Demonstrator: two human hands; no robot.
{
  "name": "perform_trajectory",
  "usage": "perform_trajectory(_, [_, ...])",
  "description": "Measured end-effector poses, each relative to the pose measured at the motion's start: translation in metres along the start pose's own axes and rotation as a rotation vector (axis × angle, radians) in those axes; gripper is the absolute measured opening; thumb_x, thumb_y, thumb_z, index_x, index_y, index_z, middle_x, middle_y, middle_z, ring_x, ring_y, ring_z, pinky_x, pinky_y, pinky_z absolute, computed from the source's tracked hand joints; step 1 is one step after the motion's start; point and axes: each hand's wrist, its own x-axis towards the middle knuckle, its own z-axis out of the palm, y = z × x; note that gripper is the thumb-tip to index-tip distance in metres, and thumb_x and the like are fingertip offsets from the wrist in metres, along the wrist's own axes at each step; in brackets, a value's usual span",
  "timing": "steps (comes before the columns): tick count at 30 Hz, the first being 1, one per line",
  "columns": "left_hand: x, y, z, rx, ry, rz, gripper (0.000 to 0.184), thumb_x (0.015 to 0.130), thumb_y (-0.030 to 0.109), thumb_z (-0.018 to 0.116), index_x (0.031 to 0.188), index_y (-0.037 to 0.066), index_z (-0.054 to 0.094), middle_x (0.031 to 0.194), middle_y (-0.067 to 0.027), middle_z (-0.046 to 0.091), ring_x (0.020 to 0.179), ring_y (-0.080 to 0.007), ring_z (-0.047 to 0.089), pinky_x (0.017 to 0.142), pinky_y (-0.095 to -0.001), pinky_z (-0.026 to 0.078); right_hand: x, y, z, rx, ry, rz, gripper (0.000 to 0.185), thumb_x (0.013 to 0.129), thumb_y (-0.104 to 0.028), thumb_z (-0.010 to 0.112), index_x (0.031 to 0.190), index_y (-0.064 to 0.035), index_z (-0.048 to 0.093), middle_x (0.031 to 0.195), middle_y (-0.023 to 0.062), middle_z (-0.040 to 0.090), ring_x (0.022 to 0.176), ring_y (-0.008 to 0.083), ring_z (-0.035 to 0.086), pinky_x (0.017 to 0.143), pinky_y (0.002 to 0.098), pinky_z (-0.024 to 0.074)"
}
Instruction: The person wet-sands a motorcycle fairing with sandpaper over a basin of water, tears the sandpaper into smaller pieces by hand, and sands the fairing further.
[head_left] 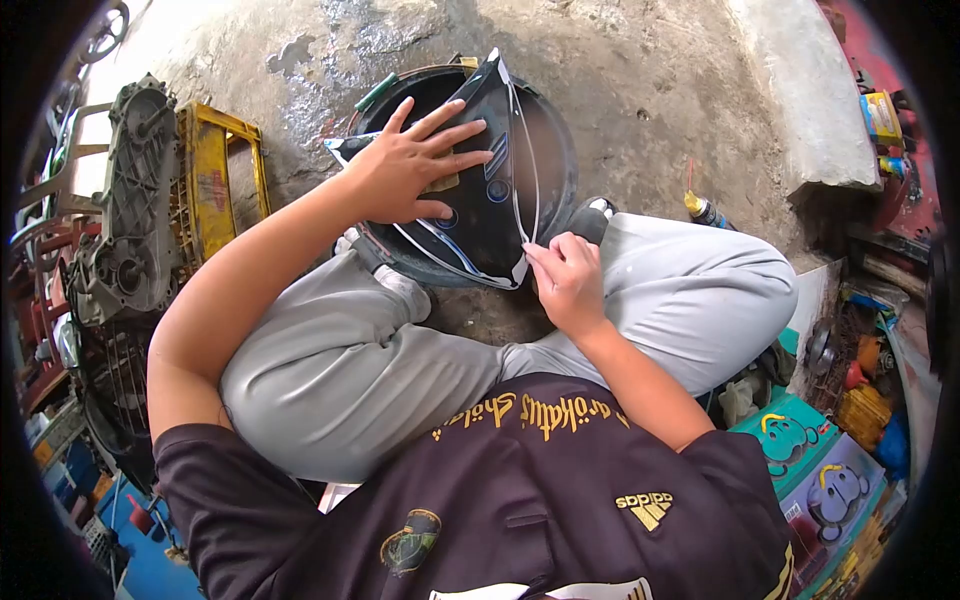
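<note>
A glossy black plastic panel (468,208) with pointed corners, white-and-blue edge graphics and small round emblems rests over a round black basin (560,130) on the floor. It looks like a motorcycle body panel. My left hand (405,165) lies on the panel, fingers spread, covering part of it. At the panel's right side, a thin white-edged strip (537,175) bows away from the edge, running from the upper tip to the lower corner. My right hand (566,280) pinches the strip's lower end with thumb and fingertips; the exact grip is partly hidden.
To the left stand a grey metal engine casing (130,205) and a yellow crate (215,185). A small bottle (706,211) lies on the concrete floor (650,90), right of the basin. Boxes with printed pictures (830,495) and assorted parts sit at the lower right.
</note>
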Motion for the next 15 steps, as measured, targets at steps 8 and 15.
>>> perform_trajectory(8, [0.0,-0.001,0.001,0.053,0.015,0.001,0.091,0.086,0.06,0.077,0.165,0.035,0.04,0.177,0.0002,0.028,0.166,-0.0302,0.014,0.126,-0.0725,0.019,0.006,0.0,0.001,0.046,-0.007,0.04,0.022,0.088,-0.013,0.08,0.11,-0.0151,0.08,0.089,0.0023,0.056,0.083,0.0233,0.058,0.077,0.0409,0.0423])
perform_trajectory(15, [0.002,-0.001,-0.003,0.046,-0.017,-0.012,0.091,0.086,0.061,0.076,0.166,0.035,0.04,0.177,0.0004,0.027,0.166,-0.0291,0.013,0.127,-0.0716,0.017,-0.009,-0.02,-0.009,-0.125,-0.214,0.104,0.056,0.094,-0.035,0.076,0.146,-0.0165,0.066,0.144,0.0199,0.046,0.129,0.0394,0.045,0.107,0.0513,0.0401])
